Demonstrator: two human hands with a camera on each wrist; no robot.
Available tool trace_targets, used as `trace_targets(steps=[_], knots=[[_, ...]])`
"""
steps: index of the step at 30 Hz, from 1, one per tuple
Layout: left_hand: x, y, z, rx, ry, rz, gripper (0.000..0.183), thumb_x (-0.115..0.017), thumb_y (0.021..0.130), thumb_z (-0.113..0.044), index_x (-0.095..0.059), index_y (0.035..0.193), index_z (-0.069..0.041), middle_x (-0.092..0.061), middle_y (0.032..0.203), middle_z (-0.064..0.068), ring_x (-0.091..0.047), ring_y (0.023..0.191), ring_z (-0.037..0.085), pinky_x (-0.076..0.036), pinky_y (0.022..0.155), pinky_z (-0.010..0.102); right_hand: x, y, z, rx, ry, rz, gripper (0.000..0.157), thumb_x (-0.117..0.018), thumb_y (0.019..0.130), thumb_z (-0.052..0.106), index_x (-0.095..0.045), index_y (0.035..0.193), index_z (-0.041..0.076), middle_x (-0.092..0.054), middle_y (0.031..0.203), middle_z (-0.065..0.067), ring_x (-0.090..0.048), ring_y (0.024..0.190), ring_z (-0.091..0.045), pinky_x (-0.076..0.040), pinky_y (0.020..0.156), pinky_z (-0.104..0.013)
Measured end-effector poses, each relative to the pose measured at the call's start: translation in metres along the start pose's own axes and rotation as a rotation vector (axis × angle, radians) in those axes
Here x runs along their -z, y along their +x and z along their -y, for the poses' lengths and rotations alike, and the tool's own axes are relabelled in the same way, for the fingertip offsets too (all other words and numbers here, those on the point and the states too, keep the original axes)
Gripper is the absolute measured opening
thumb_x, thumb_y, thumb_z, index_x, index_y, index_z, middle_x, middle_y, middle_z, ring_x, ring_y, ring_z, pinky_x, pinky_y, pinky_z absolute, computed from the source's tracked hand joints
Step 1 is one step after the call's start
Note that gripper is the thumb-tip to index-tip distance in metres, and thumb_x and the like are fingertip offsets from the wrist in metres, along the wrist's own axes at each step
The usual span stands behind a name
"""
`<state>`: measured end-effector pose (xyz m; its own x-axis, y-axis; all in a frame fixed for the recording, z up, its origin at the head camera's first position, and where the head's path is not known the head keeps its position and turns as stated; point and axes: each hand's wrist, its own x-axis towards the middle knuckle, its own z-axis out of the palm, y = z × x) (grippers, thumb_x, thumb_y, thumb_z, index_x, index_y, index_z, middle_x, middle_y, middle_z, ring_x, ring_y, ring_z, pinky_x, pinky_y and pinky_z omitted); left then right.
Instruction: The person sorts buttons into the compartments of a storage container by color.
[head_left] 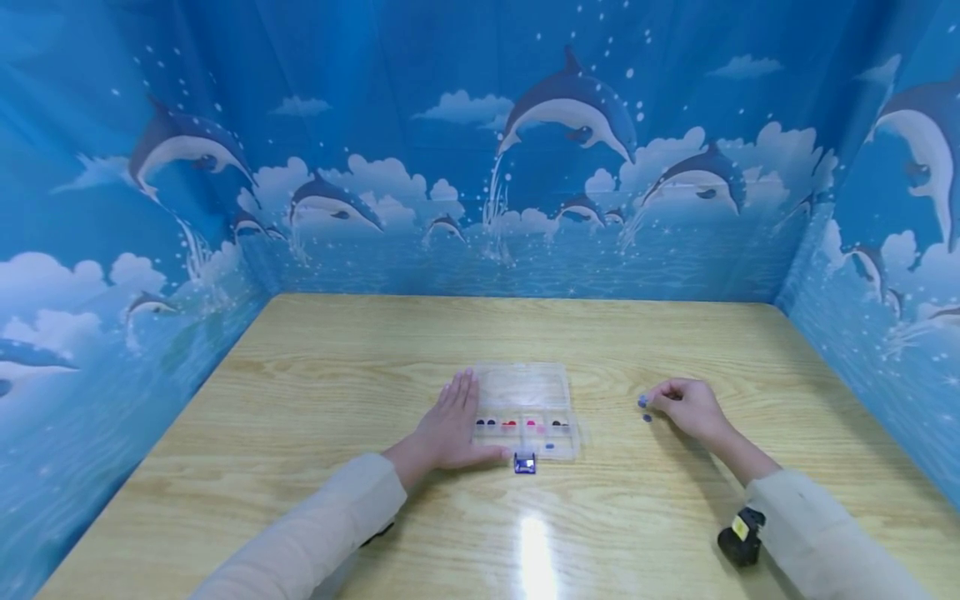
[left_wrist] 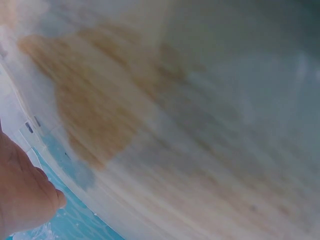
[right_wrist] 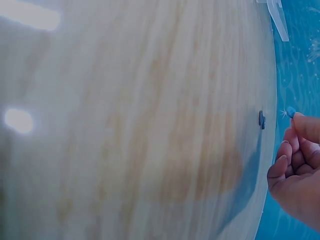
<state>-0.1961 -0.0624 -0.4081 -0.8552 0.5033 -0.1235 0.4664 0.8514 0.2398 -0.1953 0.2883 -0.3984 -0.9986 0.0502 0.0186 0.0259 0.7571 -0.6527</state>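
A clear plastic compartment box (head_left: 574, 443) lies on the table, its lid (head_left: 522, 387) folded back. Small dark, red, pink and blue pieces sit in its compartments. My left hand (head_left: 453, 427) rests against the box's left side with fingers straight and thumb stretched along the front; part of it shows in the left wrist view. To the right of the box, my right hand (head_left: 688, 406) pinches a small blue piece (right_wrist: 291, 112) between thumb and finger, raised above the table. Just below it, small dark blue pieces (right_wrist: 262, 120) lie on the wood. Their exact kind is too small to tell.
A small shiny purple-blue object (head_left: 525, 463) lies at the box's front edge, near my left thumb. The wood-grain table (head_left: 337, 333) is bordered at the back and sides by a blue dolphin-print curtain (head_left: 450, 250).
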Motion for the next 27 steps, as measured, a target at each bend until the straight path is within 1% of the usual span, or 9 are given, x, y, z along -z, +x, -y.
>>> trace_targets(steps=[3,7,14,20,27], knots=[[0.0,0.0,0.0,-0.002,-0.002,-0.003,0.114,-0.046,0.078,-0.075,-0.001,0.147,0.005,0.006,0.154,0.021,0.002,0.144,0.035,-0.008,0.119,0.042,-0.001,-0.001,0.001,0.013,0.011,0.004,0.019,-0.054,0.09,0.009,-0.067,0.09,-0.004,-0.067,0.094,-0.02,-0.051,0.074,-0.015,-0.041,0.062,-0.024],[0.001,-0.001,-0.001,0.0,0.003,0.0,0.114,-0.046,0.078,-0.075,-0.001,0.147,0.005,0.006,0.154,0.021,0.003,0.144,0.035,-0.008,0.119,0.042,-0.003,-0.001,0.003,0.024,0.03,0.008,0.018,-0.055,0.089,0.009,-0.067,0.089,-0.004,-0.067,0.092,-0.018,-0.05,0.072,-0.014,-0.04,0.058,-0.022],[0.001,-0.001,-0.001,0.002,0.015,0.008,0.114,-0.045,0.078,-0.075,-0.001,0.147,0.005,0.006,0.154,0.021,0.002,0.144,0.034,-0.007,0.119,0.042,-0.007,-0.003,0.008,0.025,0.058,0.03,0.017,-0.057,0.089,0.01,-0.067,0.089,-0.004,-0.067,0.091,-0.016,-0.045,0.067,-0.012,-0.037,0.053,-0.022],[0.001,-0.001,-0.001,0.004,0.016,0.01,0.114,-0.045,0.078,-0.075,-0.001,0.147,0.005,0.006,0.154,0.021,0.002,0.144,0.035,-0.008,0.119,0.042,-0.01,-0.005,0.014,0.017,0.068,0.05,0.018,-0.058,0.09,0.012,-0.067,0.091,-0.003,-0.067,0.089,-0.013,-0.046,0.067,-0.012,-0.037,0.054,-0.021],[0.001,0.0,-0.001,0.001,0.014,0.006,0.113,-0.045,0.079,-0.075,-0.001,0.147,0.005,0.006,0.154,0.021,0.002,0.144,0.035,-0.008,0.119,0.042,-0.013,-0.007,0.022,0.015,0.092,0.065,0.016,-0.058,0.09,0.012,-0.068,0.089,-0.001,-0.067,0.093,-0.014,-0.044,0.067,-0.012,-0.036,0.053,-0.022]])
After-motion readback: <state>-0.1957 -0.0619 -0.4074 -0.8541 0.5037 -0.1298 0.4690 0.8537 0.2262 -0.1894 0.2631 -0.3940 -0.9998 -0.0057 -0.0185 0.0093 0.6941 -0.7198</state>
